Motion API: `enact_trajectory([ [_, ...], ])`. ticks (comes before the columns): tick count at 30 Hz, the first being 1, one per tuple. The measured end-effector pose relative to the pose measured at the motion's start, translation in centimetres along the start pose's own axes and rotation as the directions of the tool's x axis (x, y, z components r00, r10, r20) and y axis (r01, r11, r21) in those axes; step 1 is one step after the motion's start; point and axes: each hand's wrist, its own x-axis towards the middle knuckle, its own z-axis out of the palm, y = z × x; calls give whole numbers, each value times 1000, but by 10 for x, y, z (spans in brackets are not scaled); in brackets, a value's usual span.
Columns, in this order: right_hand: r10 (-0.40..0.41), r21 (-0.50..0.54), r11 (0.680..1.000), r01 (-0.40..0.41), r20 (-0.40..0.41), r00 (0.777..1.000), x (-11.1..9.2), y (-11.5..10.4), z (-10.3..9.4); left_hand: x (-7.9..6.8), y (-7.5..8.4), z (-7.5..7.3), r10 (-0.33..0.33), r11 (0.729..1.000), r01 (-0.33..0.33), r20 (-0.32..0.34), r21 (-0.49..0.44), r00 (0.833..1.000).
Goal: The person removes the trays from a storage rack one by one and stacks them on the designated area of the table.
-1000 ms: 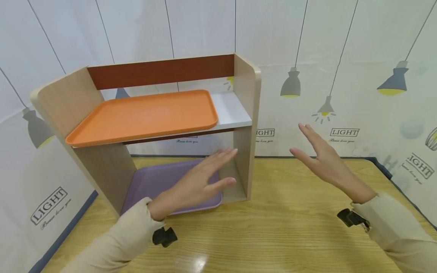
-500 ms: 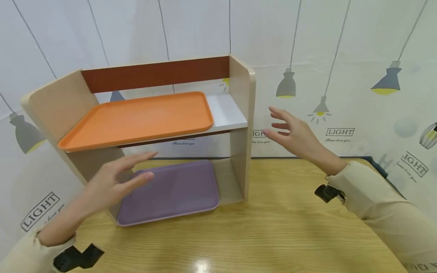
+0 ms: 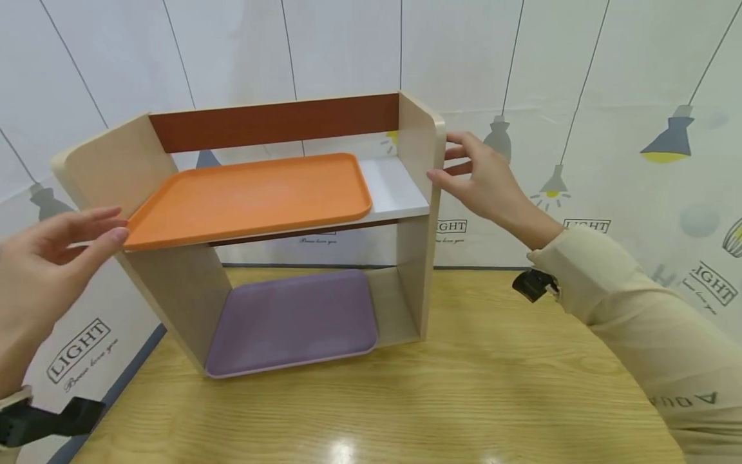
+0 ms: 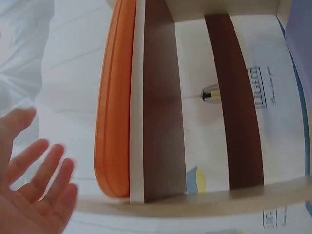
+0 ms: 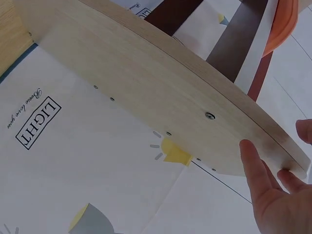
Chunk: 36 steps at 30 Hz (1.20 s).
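A two-tier wooden shelf [image 3: 416, 277] stands on the table. On its white upper board lies an orange tray [image 3: 249, 196]; a purple tray [image 3: 295, 322] lies on the bottom board. My right hand [image 3: 484, 174] is at the upper right side panel, fingertips right at its outer face and thumb near the front edge. In the right wrist view the thumb [image 5: 304, 130] stands apart from the fingers. My left hand [image 3: 52, 264] is beside the orange tray's left front corner, fingers loosely bent. The left wrist view shows a gap between that hand and the tray.
The shelf stands on a wood-grain table [image 3: 464, 386], in front of a wall covering [image 3: 348, 51] printed with hanging lamps. A reddish-brown back rail [image 3: 278, 121] spans the shelf's top. Black camera mounts [image 3: 534, 285] sit at both wrists.
My left hand has moved left, from in front of the purple tray to the shelf's left side. My right hand has come up and left to the right side panel. The trays stay put.
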Motion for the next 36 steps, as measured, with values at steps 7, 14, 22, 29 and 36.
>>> enact_trajectory([
  [7,0,-33,999,-2,-48,999,11,-5,0,32,-15,-13,-245,965,206,-275,-163,930],
  [14,15,-68,997,-20,-67,998,17,-8,-3,59,-61,-17,-254,967,249,-121,-57,960],
  [22,20,-9,1000,-21,-85,996,19,-5,-2,102,-126,-6,-204,966,193,-47,-173,978],
  [29,18,24,1000,-16,-99,995,17,-1,-3,102,-121,1,-171,958,150,-70,-245,983],
  [36,31,21,999,-29,-88,996,14,-1,-3,123,-180,6,-145,964,108,-138,-244,980],
])
